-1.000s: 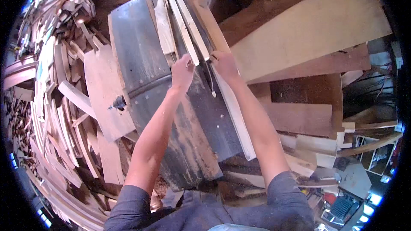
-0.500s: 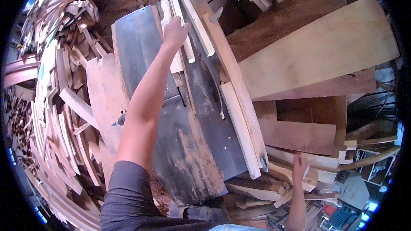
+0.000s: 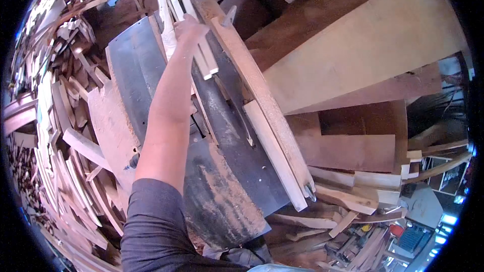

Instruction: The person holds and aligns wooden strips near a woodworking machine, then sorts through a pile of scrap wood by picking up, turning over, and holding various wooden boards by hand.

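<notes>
My left hand [image 3: 191,29] reaches across a dark metal machine table [image 3: 227,191] dusted with sawdust. Its fingers are closed round two pale wooden strips [image 3: 205,61], which lie side by side with their near ends together. Just left of these, another pale wooden strip [image 3: 165,22] with a rough edge runs along the table; my hand and forearm hide part of it. To the right, a long wooden fence [image 3: 262,88] crosses the table, with a shorter wooden batten [image 3: 275,153] against it. My right hand is out of view.
Piles of offcuts [image 3: 65,146] fill the left side. Large boards [image 3: 363,45] lean or lie at the right of the fence. Curved wood pieces [image 3: 343,199] and a blue crate [image 3: 411,239] are at lower right.
The two strips, spread apart before, are now together under my left hand. My right hand has left the view at lower right. The camera view has shifted slightly.
</notes>
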`<state>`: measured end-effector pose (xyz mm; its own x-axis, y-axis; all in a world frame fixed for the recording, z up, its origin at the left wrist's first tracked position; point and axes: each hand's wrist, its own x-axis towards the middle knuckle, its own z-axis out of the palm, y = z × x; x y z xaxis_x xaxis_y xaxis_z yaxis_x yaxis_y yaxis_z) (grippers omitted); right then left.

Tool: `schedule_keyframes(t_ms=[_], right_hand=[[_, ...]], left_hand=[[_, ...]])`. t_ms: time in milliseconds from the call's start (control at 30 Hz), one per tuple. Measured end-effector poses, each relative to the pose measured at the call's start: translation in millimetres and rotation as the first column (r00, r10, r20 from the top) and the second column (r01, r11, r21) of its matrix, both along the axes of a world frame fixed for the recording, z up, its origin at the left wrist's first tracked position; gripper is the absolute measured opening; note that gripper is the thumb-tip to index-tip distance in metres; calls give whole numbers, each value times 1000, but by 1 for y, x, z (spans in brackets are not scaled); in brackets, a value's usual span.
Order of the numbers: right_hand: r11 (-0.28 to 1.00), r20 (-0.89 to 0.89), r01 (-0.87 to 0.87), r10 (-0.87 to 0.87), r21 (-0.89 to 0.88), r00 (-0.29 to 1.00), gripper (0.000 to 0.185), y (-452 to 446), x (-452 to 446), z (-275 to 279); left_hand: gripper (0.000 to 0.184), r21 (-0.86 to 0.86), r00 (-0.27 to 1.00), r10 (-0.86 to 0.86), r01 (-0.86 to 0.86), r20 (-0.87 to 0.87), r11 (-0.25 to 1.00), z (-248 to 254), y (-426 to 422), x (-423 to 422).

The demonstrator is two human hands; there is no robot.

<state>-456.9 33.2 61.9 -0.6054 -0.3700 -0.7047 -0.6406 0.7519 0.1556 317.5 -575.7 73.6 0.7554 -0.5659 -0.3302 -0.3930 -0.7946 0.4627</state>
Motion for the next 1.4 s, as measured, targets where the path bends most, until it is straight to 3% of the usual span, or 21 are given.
schedule_keyframes(t_ms=[33, 133, 200, 333, 400, 433, 467, 500, 533, 567, 600, 633, 667, 700, 733, 767, 800, 867, 967, 1167, 1400], right_hand=[[1000, 9, 7, -7, -3, 1000, 16, 4, 5, 0], [1000, 34, 13, -12, -20, 999, 16, 11, 14, 3], [999, 40, -7, 8, -39, 999, 16, 16, 15, 7], [983, 65, -115, 125, -146, 990, 16, 31, -6, 13], [906, 76, -278, 317, -321, 945, 17, 37, -33, 12], [836, 74, -352, 419, -421, 905, 17, 34, -49, 5], [736, 64, -411, 522, -537, 851, 17, 18, -51, 0], [754, 132, -374, 515, -541, 847, 17, -41, 8, 29], [700, 206, -230, 480, -676, 853, 21, -86, 75, 66], [707, 172, -432, 609, -560, 774, 26, -111, 84, 60], [800, 465, -123, 457, -587, 758, 30, -133, 109, 56], [824, 697, 85, 413, -560, 586, 31, -156, 148, 91], [856, 845, 244, 330, -456, 420, 40, -171, 184, 114], [880, 913, 251, 369, -403, 172, 57, -178, 193, 122], [855, 889, 244, 442, -458, 121, 73, -173, 207, 141], [857, 876, 187, 479, -481, 61, 82, -168, 213, 153], [888, 892, 105, 451, -448, -9, 81, -161, 208, 152], [863, 868, -90, 496, -497, -31, 73, -129, 186, 162], [673, 678, -244, 731, -699, 76, 67, -58, 127, 156], [749, 731, -25, 652, -662, 200, 64, 52, 26, 169], [783, 797, 154, 577, -602, 179, 65, 122, -33, 183]], left_hand=[[74, -45, 999, -14, 16, 48, 999, -4, 7, 3], [70, -194, 984, 3, 33, 180, 981, -23, 19, 30], [61, -326, 997, 22, 1, 67, 945, -33, 28, 60], [54, -393, 973, -117, 30, -198, 919, 37, 86, 89], [57, -472, 953, -181, 48, -242, 880, 13, 120, 104], [55, -586, 934, -130, -96, -332, 804, 1, 155, 95], [55, -651, 890, -89, -255, -447, 715, 55, 203, 29], [54, -655, 791, -123, -397, -600, 643, 126, 251, -38], [52, -689, 789, -133, -425, -600, 588, 124, 280, -58], [50, -716, 760, -155, -494, -631, 492, 132, 313, -92], [55, -770, 515, -593, -548, -619, 328, 138, 341, -116], [56, -711, 310, -748, -640, -587, 293, 161, 364, -146], [54, -690, 302, -719, -643, -626, 332, 168, 377, -166], [52, -667, 293, -685, -645, -667, 374, 174, 389, -183], [50, -643, 282, -652, -643, -704, 416, 179, 405, -204], [45, -665, 380, -583, -623, -718, 413, 166, 426, -233], [46, -682, 436, -537, -583, -722, 442, 163, 446, -263], [46, -706, 547, -449, -496, -707, 506, 158, 484, -325], [47, -646, 384, -530, -563, -756, 515, 161, 530, -393], [52, -524, 44, -618, -580, -785, 624, 188, 588, -508], [54, -568, -60, -668, -473, -741, 673, 186, 627, -577]])
